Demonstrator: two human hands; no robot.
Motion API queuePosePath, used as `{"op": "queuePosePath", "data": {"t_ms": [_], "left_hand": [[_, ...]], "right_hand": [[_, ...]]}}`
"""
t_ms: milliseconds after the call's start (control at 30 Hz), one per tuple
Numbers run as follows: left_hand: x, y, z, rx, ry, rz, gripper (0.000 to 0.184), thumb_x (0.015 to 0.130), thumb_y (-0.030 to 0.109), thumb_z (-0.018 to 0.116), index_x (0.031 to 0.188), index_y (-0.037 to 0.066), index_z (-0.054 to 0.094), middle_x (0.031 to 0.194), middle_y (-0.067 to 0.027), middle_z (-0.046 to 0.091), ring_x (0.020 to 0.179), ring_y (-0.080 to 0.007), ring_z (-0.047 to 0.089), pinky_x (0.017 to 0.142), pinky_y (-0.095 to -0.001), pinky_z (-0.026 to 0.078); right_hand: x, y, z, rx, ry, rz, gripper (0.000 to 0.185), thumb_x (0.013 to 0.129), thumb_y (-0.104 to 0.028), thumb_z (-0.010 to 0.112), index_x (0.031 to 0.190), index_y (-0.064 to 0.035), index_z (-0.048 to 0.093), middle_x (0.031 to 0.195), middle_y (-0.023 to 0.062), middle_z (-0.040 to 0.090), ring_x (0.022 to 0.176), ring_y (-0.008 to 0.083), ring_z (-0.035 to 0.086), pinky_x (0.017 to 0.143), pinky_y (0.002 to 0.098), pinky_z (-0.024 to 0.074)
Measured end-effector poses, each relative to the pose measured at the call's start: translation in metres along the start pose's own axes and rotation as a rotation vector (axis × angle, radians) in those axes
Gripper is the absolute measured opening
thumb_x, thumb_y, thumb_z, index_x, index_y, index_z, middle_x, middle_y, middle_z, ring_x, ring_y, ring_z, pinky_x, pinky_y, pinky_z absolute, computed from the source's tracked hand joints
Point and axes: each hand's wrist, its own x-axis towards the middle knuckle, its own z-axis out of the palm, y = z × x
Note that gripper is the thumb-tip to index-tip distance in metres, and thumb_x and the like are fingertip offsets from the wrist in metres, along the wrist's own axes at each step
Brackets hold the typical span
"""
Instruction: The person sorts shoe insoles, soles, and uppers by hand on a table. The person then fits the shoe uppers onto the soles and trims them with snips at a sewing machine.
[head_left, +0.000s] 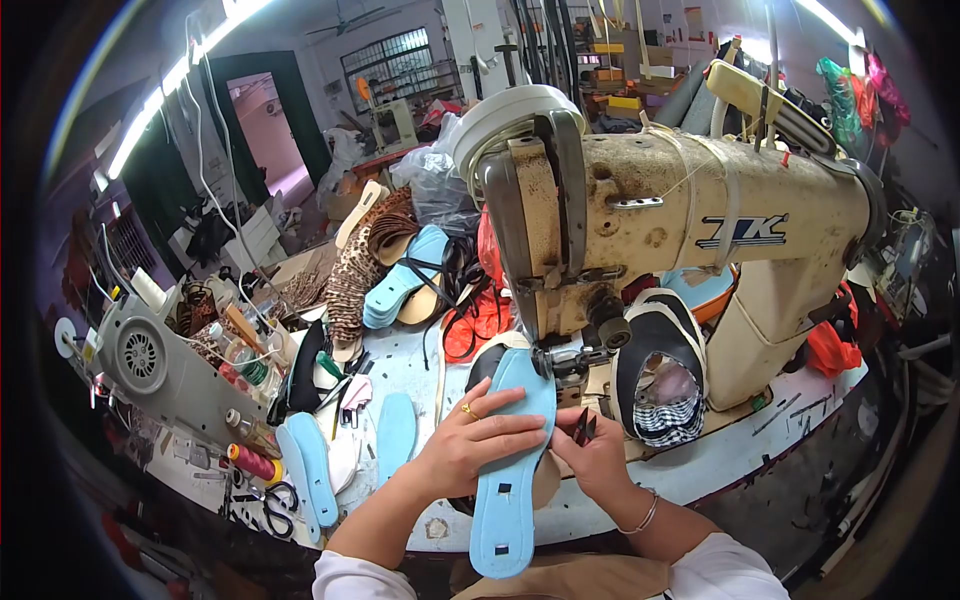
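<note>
A light-blue sole-shaped piece (pixel 505 500) with two small dark square holes lies under the presser foot (pixel 572 362) of a sewing machine (pixel 700 190), its near end pointing towards me. My left hand (pixel 480 435), with a ring on one finger, lies across its middle, fingers reaching over the top; the thumb is hidden. Beneath the blue piece a beige and dark part shows at the edges. My right hand (pixel 597 460) is closed at its right edge, holding small dark pointed snips (pixel 584 428), mostly hidden in the fingers.
Right of the needle stands a black-and-white shoe upper (pixel 660 370). More blue sole pieces (pixel 310 465), scissors (pixel 280 510) and a red thread spool (pixel 252 462) lie at left. Leopard-print material (pixel 355 270) and black straps are piled behind. A grey machine (pixel 150 350) stands far left.
</note>
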Motion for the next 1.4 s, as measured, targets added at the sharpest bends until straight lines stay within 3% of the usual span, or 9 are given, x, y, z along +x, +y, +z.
{"op": "queuePosePath", "data": {"t_ms": [833, 900, 1000, 1100, 1200, 1233, 1300, 1333, 1400], "left_hand": [[0.003, -0.005, 0.006, -0.025, 0.078, -0.012, 0.051, 0.064, 0.009, 0.07, 0.114, 0.019, 0.063, 0.122, 0.0002, 0.057, 0.124, -0.0282, 0.043, 0.107, -0.0529, 0.022], [0.003, -0.005, 0.008, -0.006, 0.09, -0.021, 0.05, 0.065, 0.008, 0.069, 0.114, 0.019, 0.063, 0.122, 0.0001, 0.056, 0.124, -0.0282, 0.043, 0.107, -0.0521, 0.022], [-0.007, -0.008, 0.014, 0.121, 0.113, -0.018, 0.044, 0.066, 0.014, 0.071, 0.11, 0.017, 0.065, 0.12, -0.006, 0.058, 0.122, -0.033, 0.045, 0.104, -0.0491, 0.028], [-0.014, -0.005, 0.028, 0.047, 0.438, -0.054, 0.044, 0.067, 0.006, 0.067, 0.111, 0.009, 0.061, 0.122, -0.0196, 0.052, 0.117, -0.0393, 0.046, 0.097, -0.0465, 0.038], [-0.021, -0.002, 0.047, -0.165, 0.769, -0.333, 0.045, 0.063, 0.003, 0.067, 0.107, -0.001, 0.057, 0.116, -0.024, 0.05, 0.11, -0.0389, 0.049, 0.096, -0.0437, 0.039], [-0.009, 0.013, 0.052, -0.307, 0.97, -0.431, 0.039, 0.061, 0.003, 0.067, 0.099, -0.002, 0.059, 0.103, -0.0195, 0.056, 0.096, -0.0342, 0.055, 0.085, -0.0415, 0.044], [-0.043, -0.005, 0.068, -0.46, 0.712, -0.424, 0.056, 0.077, 0.0, 0.058, 0.129, -0.003, 0.038, 0.113, -0.013, 0.054, 0.102, -0.0216, 0.055, 0.089, -0.0311, 0.041], [-0.044, 0.0, 0.076, -0.406, 0.709, -0.447, 0.052, 0.077, 0.002, 0.06, 0.126, -0.003, 0.043, 0.109, -0.011, 0.057, 0.099, -0.0178, 0.056, 0.085, -0.028, 0.043], [-0.071, -0.005, 0.079, -0.498, 0.439, -0.641, 0.044, 0.075, 0.005, 0.066, 0.116, -0.002, 0.052, 0.105, -0.0112, 0.06, 0.098, -0.0164, 0.056, 0.081, -0.0282, 0.045]], "right_hand": [[0.012, -0.016, 0.001, 0.054, 0.137, 0.072, 0.011, 0.083, -0.007, 0.064, 0.088, 0.0015, 0.066, 0.075, -0.0031, 0.061, 0.062, 0.0001, 0.051, 0.056, 0.0144, 0.0403], [0.011, -0.024, 0.0, 0.008, 0.114, 0.041, 0.012, 0.085, -0.005, 0.061, 0.092, 0.0025, 0.066, 0.076, 0.0008, 0.064, 0.067, 0.0036, 0.057, 0.059, 0.0167, 0.0446], [0.003, -0.045, -0.04, -0.412, 0.093, -0.344, 0.007, 0.083, 0.001, 0.06, 0.088, 0.0025, 0.064, 0.074, 0.0047, 0.063, 0.063, 0.0059, 0.056, 0.056, 0.0177, 0.0428], [0.021, -0.094, -0.119, -0.831, 0.743, -0.995, 0.003, 0.079, 0.001, 0.06, 0.08, -0.0015, 0.06, 0.07, 0.0034, 0.057, 0.057, 0.0084, 0.049, 0.051, 0.0218, 0.0399], [0.06, -0.158, -0.209, -0.891, 1.132, -1.06, 0.032, 0.079, -0.015, 0.068, 0.102, 0.0019, 0.054, 0.089, 0.0117, 0.057, 0.072, 0.0175, 0.055, 0.062, 0.0279, 0.0444], [0.067, -0.176, -0.22, -1.0, 1.248, -1.024, 0.038, 0.079, -0.022, 0.069, 0.104, 0.0025, 0.054, 0.093, 0.0127, 0.057, 0.074, 0.0208, 0.056, 0.064, 0.0304, 0.0454], [0.073, -0.191, -0.233, -1.141, 1.266, -0.787, 0.045, 0.08, -0.032, 0.068, 0.104, 0.0035, 0.054, 0.094, 0.0144, 0.058, 0.076, 0.0267, 0.058, 0.069, 0.0344, 0.0464], [0.077, -0.191, -0.24, -1.076, 1.191, -0.767, 0.039, 0.083, -0.031, 0.064, 0.102, 0.0028, 0.054, 0.09, 0.0126, 0.06, 0.066, 0.0198, 0.055, 0.064, 0.0293, 0.0446], [0.078, -0.189, -0.243, -1.06, 1.186, -0.745, 0.038, 0.084, -0.03, 0.064, 0.1, 0.0027, 0.054, 0.087, 0.0132, 0.06, 0.065, 0.0211, 0.055, 0.064, 0.0304, 0.0448]]}}
